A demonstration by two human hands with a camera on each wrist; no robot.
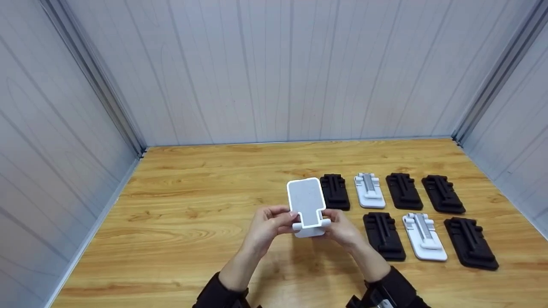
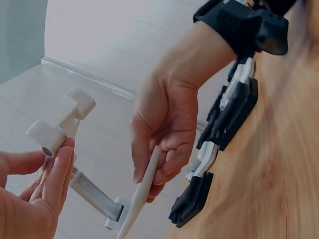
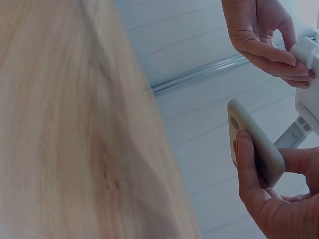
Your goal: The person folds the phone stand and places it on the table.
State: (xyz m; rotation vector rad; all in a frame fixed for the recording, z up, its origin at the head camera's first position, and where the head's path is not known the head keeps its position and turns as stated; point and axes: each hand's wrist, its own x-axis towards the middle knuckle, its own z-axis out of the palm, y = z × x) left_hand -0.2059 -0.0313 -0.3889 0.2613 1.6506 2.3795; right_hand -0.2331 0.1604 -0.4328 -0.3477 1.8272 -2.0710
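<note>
A white folding phone stand (image 1: pixel 306 199) with a grey pad is held up over the table, unfolded. My left hand (image 1: pixel 267 224) pinches the upper cradle by its side, thumb on the front near the white lip. In the left wrist view, the stand's base plate (image 2: pixel 141 194) is gripped by my right hand (image 2: pixel 167 114), thumb on one face and fingers on the other. A metal arm (image 2: pixel 97 196) links base and cradle. The right wrist view shows the base's rounded edge (image 3: pixel 256 134) between my right thumb and fingers, with the left hand (image 3: pixel 264 47) at the cradle.
Two rows of folded phone stands lie on the right of the wooden table (image 1: pixel 180 214). Several are black, such as one (image 1: pixel 384 235) beside my right forearm; two are white, one in the back row (image 1: pixel 369 190), one in front (image 1: pixel 424 236). Pale panels (image 1: pixel 265 77) enclose the table.
</note>
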